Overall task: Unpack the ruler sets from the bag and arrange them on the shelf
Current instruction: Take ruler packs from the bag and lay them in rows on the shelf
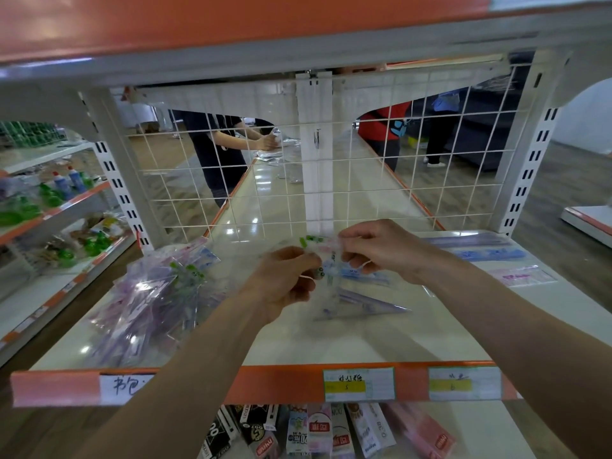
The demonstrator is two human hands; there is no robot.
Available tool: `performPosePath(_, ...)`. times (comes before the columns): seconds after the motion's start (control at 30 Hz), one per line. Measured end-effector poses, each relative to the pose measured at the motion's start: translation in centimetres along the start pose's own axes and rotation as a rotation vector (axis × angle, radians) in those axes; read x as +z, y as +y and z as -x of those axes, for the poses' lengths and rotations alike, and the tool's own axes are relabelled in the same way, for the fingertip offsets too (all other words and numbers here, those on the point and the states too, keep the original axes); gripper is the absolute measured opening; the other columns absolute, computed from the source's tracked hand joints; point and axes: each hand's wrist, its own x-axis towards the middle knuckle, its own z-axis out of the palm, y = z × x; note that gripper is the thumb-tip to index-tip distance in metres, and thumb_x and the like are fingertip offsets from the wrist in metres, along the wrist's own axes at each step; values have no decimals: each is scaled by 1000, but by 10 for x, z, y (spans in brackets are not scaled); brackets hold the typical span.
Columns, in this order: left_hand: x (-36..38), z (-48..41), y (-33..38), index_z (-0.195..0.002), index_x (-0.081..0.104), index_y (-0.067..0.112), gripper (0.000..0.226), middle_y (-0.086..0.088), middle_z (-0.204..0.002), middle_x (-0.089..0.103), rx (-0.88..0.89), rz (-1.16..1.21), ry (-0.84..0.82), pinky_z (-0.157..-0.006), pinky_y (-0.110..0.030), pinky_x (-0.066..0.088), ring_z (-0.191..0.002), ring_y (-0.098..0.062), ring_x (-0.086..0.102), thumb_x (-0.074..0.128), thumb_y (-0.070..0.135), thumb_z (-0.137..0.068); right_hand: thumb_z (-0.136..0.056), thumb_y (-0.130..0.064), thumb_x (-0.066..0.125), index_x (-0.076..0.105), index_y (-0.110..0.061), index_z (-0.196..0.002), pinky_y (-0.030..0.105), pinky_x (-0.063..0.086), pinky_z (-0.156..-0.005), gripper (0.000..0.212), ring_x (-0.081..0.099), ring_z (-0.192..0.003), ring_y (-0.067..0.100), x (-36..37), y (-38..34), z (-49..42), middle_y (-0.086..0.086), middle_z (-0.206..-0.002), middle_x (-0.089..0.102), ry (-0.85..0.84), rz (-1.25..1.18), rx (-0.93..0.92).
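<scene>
On the far left, a neighbouring rack [49, 197] is carrying green bottles. On the shelf [298, 346], a clear bag [149, 293] stuffed with purple and green ruler sets is lying along the left edge, reaching from the rear left corner almost to the front edge. Just beside it, the left hand [284, 279] is pinching the top of a ruler set [357, 301] with curled fingers. The pouch is hanging over the shelf's middle, its lower end seeming to touch the surface. The right hand [377, 250] is pinching the same top edge from the other side. Two more flat sets [480, 248] are lying near the rear right corner. A wire grid [265, 180] is closing the back edge, with people [218, 150] standing beyond it. Price labels [359, 384] are lining the front edge.
</scene>
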Motion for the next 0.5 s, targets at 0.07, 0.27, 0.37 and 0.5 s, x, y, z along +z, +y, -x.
performPosePath(0.07, 0, -2, -1, -87, 62, 5, 4, -11, -73, 64, -4, 78, 18, -53, -27, 55, -58, -18, 60, 61, 1, -87, -91, -27, 63, 68, -14, -106, 14, 48, -54, 20, 62, -66, 4, -3, 3, 1, -1, -84, 69, 19, 72, -6)
performPosePath(0.27, 9, -3, -4, -88, 63, -2, 9, -17, -78, 67, -15, 225, -15, -62, -29, 60, -60, -19, 68, 54, -4, -90, -80, -31, 73, 64, -20, -118, 22, 48, -82, 40, 63, -95, 8, -2, 0, 15, -6, -104, 69, 36, 490, -134)
performPosePath(0.37, 15, 0, -3, -88, 64, -2, 11, -16, -75, 69, -26, 228, -47, -61, -29, 60, -61, -20, 68, 53, -4, -91, -83, -35, 67, 66, -26, -106, 29, 48, -76, 25, 62, -91, 13, 2, -1, 21, -11, -93, 66, 86, 759, -202)
performPosePath(0.5, 15, 4, -2, -88, 65, 1, 12, -14, -72, 70, -28, 208, -66, -63, -30, 59, -62, -20, 68, 54, -1, -91, -84, -35, 63, 60, -27, -115, 30, 45, -73, 33, 59, -90, 16, 2, -1, 25, -8, -96, 63, 111, 876, -243)
